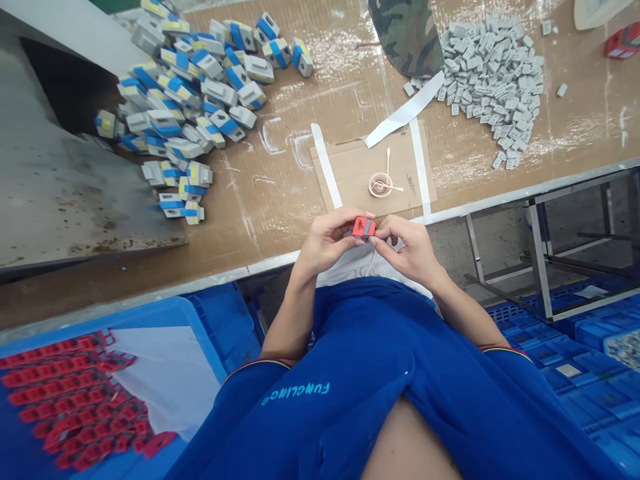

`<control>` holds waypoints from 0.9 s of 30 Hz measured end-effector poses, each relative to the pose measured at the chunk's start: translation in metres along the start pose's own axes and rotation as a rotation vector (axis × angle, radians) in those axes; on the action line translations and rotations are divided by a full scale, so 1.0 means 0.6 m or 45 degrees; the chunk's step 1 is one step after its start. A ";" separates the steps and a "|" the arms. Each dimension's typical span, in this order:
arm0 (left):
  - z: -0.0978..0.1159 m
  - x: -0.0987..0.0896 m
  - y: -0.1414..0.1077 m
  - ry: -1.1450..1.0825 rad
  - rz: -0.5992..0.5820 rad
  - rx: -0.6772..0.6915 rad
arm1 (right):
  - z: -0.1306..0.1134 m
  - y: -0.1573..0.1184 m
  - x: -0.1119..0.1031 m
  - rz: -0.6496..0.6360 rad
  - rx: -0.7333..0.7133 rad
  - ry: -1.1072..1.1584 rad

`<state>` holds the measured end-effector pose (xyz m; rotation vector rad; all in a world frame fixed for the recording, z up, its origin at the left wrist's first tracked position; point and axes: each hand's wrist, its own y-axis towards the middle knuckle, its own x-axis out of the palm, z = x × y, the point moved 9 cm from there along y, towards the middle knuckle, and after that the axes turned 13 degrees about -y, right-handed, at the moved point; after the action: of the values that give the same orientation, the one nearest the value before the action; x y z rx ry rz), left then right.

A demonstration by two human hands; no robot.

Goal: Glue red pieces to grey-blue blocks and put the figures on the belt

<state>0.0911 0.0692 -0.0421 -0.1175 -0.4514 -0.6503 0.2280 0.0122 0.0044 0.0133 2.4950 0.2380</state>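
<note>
Between my two hands, just over the table's front edge, is a small red plastic housing [359, 227] with a grey band across it. The fingers of my left hand [323, 241] pinch its left side. My right hand [407, 245] has thumb and fingertips closed on its right end. Beyond them a flat cardboard sheet [350, 177] lies on the table, with white tape strips on it. A small round cup [381, 186] stands on this sheet, holding a little reddish-brown content and cotton swabs [389, 161].
A heap of white, blue and yellow housings [200, 87] lies at left beside a grey metal machine [75, 193]. Small grey parts [493, 80] are piled right, near a camouflage cloth [407, 33]. Rows of red housings [75, 393] fill a blue crate [200, 317]. A metal frame [543, 267] stands lower right.
</note>
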 end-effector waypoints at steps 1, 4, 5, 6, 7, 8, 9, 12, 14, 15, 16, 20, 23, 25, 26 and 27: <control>0.001 0.000 0.000 0.011 -0.012 -0.003 | 0.003 0.000 0.003 -0.023 0.011 0.031; 0.006 0.001 0.002 0.058 -0.055 0.034 | 0.007 -0.001 0.006 -0.047 0.005 0.102; 0.009 0.002 0.002 0.072 -0.068 0.055 | 0.007 0.000 0.006 -0.047 -0.003 0.109; 0.011 0.001 0.002 0.084 -0.074 0.074 | 0.007 0.000 0.007 -0.047 -0.008 0.107; 0.012 0.001 0.002 0.094 -0.078 0.087 | 0.007 0.000 0.008 -0.046 -0.010 0.099; 0.012 0.000 0.001 0.104 -0.076 0.093 | 0.007 0.000 0.009 -0.042 -0.011 0.087; 0.012 -0.002 0.001 0.110 -0.069 0.092 | 0.006 0.000 0.010 -0.035 -0.012 0.073; 0.010 -0.005 -0.002 0.109 -0.037 0.083 | 0.001 -0.003 0.008 0.011 -0.023 0.030; 0.011 -0.005 -0.003 0.093 -0.016 0.093 | -0.005 -0.005 0.004 0.055 -0.053 -0.014; 0.012 -0.004 -0.004 0.080 -0.012 0.109 | -0.009 -0.007 0.002 0.081 -0.081 -0.036; 0.014 -0.002 -0.004 0.063 -0.013 0.130 | -0.014 -0.009 -0.001 0.108 -0.114 -0.057; 0.021 0.007 -0.004 -0.037 -0.030 0.187 | -0.024 -0.018 -0.003 0.161 -0.189 -0.162; 0.021 0.008 -0.004 -0.070 -0.018 0.188 | -0.020 -0.021 0.003 0.144 -0.167 -0.243; 0.019 0.005 -0.005 -0.060 0.006 0.181 | -0.020 -0.023 0.004 0.157 -0.174 -0.294; 0.018 0.003 -0.005 -0.053 0.020 0.175 | -0.022 -0.023 0.003 0.173 -0.192 -0.321; 0.017 0.002 -0.006 -0.048 0.028 0.167 | -0.025 -0.024 0.002 0.192 -0.218 -0.345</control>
<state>0.0861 0.0684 -0.0324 -0.0105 -0.5267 -0.5960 0.2188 -0.0043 0.0134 0.1528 2.1991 0.4799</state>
